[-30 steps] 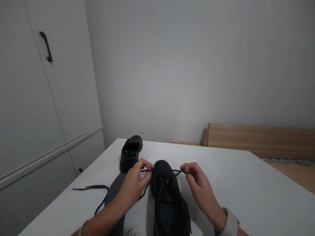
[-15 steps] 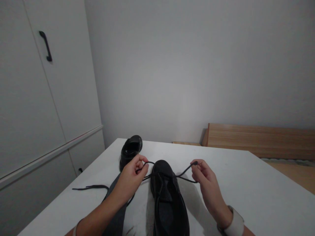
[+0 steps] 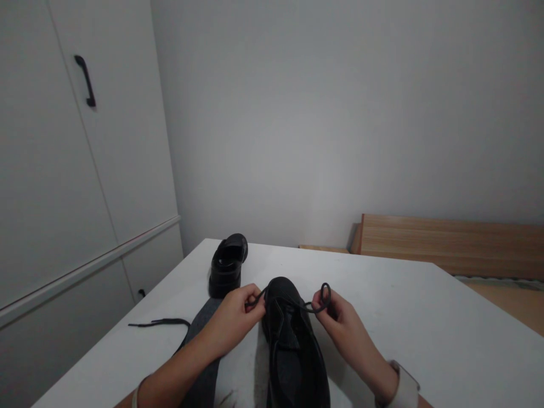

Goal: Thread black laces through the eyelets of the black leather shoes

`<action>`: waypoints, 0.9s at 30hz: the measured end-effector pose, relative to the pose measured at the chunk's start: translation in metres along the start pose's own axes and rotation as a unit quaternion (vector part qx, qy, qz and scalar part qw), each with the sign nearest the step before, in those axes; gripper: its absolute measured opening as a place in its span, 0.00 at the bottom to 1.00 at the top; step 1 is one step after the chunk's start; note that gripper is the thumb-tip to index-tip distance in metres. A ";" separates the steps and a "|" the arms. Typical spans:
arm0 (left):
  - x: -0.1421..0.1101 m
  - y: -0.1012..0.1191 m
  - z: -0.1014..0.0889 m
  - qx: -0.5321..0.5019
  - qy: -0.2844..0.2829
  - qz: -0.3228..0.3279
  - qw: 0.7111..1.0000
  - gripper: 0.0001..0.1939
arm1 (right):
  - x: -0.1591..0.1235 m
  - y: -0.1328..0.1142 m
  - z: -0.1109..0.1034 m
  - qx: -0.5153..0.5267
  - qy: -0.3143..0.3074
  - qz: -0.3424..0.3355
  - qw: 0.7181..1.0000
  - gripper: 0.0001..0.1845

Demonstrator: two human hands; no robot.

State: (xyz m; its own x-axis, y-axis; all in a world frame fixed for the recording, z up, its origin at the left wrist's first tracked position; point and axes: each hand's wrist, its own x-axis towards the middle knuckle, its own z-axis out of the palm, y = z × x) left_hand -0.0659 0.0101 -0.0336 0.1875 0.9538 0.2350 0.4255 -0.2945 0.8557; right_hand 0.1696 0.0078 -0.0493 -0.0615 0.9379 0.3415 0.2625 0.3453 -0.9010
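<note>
A black shoe (image 3: 293,351) lies on the white table (image 3: 425,328) right in front of me, toe pointing away. My left hand (image 3: 236,320) pinches one end of its black lace (image 3: 297,306) at the shoe's left side. My right hand (image 3: 340,320) pinches the other end, which forms a small loop (image 3: 325,296) above my fingers. Both hands sit close to the shoe's toe, one on each side.
A second black shoe (image 3: 227,265) stands at the table's far left. A loose black lace (image 3: 159,323) and a grey cloth (image 3: 202,340) lie to the left of my forearm. White cupboard doors (image 3: 63,170) are left; a wooden bed frame (image 3: 450,241) is back right.
The lace was stretched straight between my hands, then slackened. My hands have come closer to the shoe, and my right hand now holds a small loop of lace.
</note>
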 end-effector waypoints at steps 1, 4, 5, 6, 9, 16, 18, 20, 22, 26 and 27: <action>0.000 0.001 -0.001 -0.009 0.014 0.000 1.000 0.12 | 0.000 -0.001 -0.001 0.006 0.010 -0.002 1.000 0.09; 0.002 0.004 -0.006 -0.046 0.062 0.001 0.997 0.13 | 0.000 -0.004 -0.004 0.032 0.035 0.006 0.999 0.10; 0.002 0.005 -0.008 -0.059 0.079 0.005 0.995 0.13 | 0.000 -0.004 -0.004 0.057 0.046 0.013 0.997 0.09; 0.003 0.006 -0.009 -0.071 0.097 0.013 0.993 0.12 | 0.000 -0.006 -0.005 0.090 0.057 0.019 0.994 0.09; 0.003 0.008 -0.011 -0.110 0.136 0.048 0.983 0.12 | 0.000 -0.010 -0.005 0.212 0.087 0.027 0.973 0.10; 0.001 0.008 -0.010 -0.194 0.179 0.074 0.962 0.09 | 0.000 -0.022 -0.005 0.322 0.141 0.004 0.936 0.09; 0.000 0.009 -0.011 -0.201 0.201 0.081 0.955 0.08 | -0.001 -0.022 -0.005 0.312 0.155 -0.015 0.937 0.08; -0.002 0.011 -0.011 -0.207 0.215 0.094 0.950 0.07 | -0.003 -0.021 -0.006 0.292 0.173 -0.045 0.940 0.06; -0.006 0.013 -0.011 -0.194 0.215 0.114 0.950 0.06 | -0.007 -0.022 -0.005 0.262 0.185 -0.084 0.943 0.05; -0.015 0.019 -0.008 -0.163 0.199 0.153 0.954 0.07 | -0.016 -0.037 -0.001 0.203 0.216 -0.168 0.940 0.03; -0.017 0.020 -0.007 -0.166 0.192 0.158 0.954 0.07 | -0.018 -0.043 0.001 0.197 0.224 -0.184 0.937 0.03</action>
State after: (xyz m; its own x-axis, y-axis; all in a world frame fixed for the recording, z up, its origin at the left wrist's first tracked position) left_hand -0.0672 -0.0119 -0.0174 -0.1054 0.7904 0.6034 0.0864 -0.5972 0.7974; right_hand 0.1583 -0.0238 -0.0166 0.3548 0.6756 0.6463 -0.0792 0.7105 -0.6992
